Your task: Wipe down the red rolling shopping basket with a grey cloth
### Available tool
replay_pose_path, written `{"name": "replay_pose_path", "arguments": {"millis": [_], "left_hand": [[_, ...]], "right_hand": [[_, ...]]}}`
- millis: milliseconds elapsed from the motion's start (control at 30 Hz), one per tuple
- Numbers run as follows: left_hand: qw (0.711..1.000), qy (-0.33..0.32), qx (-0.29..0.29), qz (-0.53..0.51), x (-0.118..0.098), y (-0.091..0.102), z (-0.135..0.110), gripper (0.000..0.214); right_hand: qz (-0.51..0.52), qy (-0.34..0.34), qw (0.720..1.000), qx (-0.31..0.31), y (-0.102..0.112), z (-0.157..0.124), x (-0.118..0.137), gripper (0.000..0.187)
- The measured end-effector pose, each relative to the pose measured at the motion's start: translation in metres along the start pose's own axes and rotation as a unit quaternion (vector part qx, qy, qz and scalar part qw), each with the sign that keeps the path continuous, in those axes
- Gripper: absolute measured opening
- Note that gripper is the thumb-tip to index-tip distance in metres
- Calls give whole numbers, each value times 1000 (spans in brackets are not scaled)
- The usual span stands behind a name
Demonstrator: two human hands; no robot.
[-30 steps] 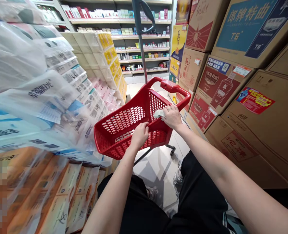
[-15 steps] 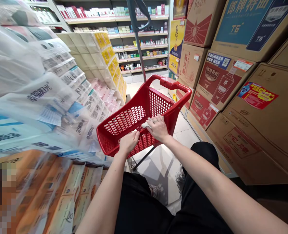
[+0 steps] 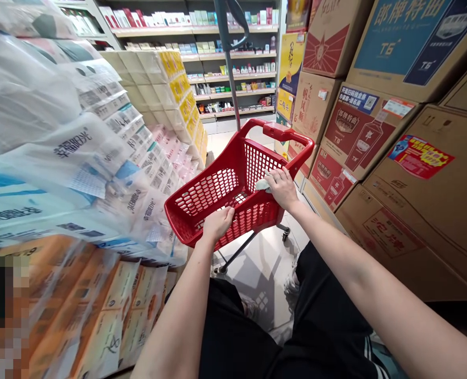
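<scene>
A red plastic shopping basket [image 3: 205, 197] on wheels stands in the aisle before me, tilted, its handle at the far end. My left hand [image 3: 217, 222] grips the basket's near rim. My right hand [image 3: 281, 187] rests on the right rim and presses a small pale cloth [image 3: 262, 185] against it. The basket's inside looks bare apart from the mesh.
Stacked packs of tissue and toilet paper [image 3: 79, 168] crowd the left side. Cardboard liquor boxes [image 3: 383, 131] are piled high on the right. A grey metal pole [image 3: 228, 63] rises behind the basket. Product shelves [image 3: 225, 58] line the back. A narrow tiled floor strip [image 3: 265, 263] runs between.
My right hand slid with the cloth along the right rim, first toward me, then back toward the far end. My left hand kept its hold on the near rim; the basket shifted slightly.
</scene>
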State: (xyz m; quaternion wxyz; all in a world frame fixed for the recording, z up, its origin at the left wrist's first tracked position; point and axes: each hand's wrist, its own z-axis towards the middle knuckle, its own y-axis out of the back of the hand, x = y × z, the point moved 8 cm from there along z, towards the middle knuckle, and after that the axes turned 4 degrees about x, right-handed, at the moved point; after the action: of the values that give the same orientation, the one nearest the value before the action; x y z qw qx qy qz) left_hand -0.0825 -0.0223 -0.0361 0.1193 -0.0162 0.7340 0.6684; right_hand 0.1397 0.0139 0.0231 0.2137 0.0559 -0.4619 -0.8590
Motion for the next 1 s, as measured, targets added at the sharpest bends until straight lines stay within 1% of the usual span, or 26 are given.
{"name": "replay_pose_path", "arguments": {"millis": [67,133,200,267,333,367,433,467,500,600,667,733,767,800,867,933,1000], "left_hand": [[1000,-8,-2,1,-7,-2,2,56],[1000,-11,-5,5,-14,-3,4,56],[1000,-7,-5,12,-18,-5,6,52],[1000,1,-4,18,-19,-6,7,49],[1000,2,-7,21,-19,-6,8,47],[1000,0,-7,20,-19,-6,7,47],[1000,-7,-9,17,-18,-5,6,47],[1000,-8,-9,16,-17,-4,6,47],[1000,-8,-7,16,-15,-4,5,47],[1000,-5,-10,18,-12,-3,5,47],[1000,-8,-14,19,-12,-3,5,47],[1000,-9,-18,22,-13,-4,6,46],[1000,-10,-18,23,-13,-4,7,46],[1000,-8,-17,23,-14,-4,7,46],[1000,-3,-15,21,-15,-4,8,46],[1000,-4,-6,19,-17,-5,10,43],[1000,-6,2,21,-19,-7,12,38]], "right_hand": [[9,-37,999,-11,-8,-4,6,33],[25,-41,999,-6,-22,-10,29,35],[41,-15,999,6,-36,-17,58,36],[58,18,998,15,-44,-22,80,36],[71,69,995,27,-44,-25,90,36],[74,100,992,34,-43,-26,90,36],[68,143,986,41,-35,-26,77,39],[61,143,987,36,-30,-25,64,40],[52,127,990,24,-24,-25,47,41],[37,34,998,-24,-11,-28,-7,41],[45,-36,997,-58,-7,-37,-37,39],[68,-123,985,-104,-8,-48,-61,37],[83,-164,975,-125,-10,-54,-69,35],[98,-195,966,-138,-14,-59,-73,34],[127,-217,959,-133,-28,-64,-65,32],[146,-214,960,-109,-44,-65,-42,30],[158,-198,964,-84,-56,-67,-10,29]]}}
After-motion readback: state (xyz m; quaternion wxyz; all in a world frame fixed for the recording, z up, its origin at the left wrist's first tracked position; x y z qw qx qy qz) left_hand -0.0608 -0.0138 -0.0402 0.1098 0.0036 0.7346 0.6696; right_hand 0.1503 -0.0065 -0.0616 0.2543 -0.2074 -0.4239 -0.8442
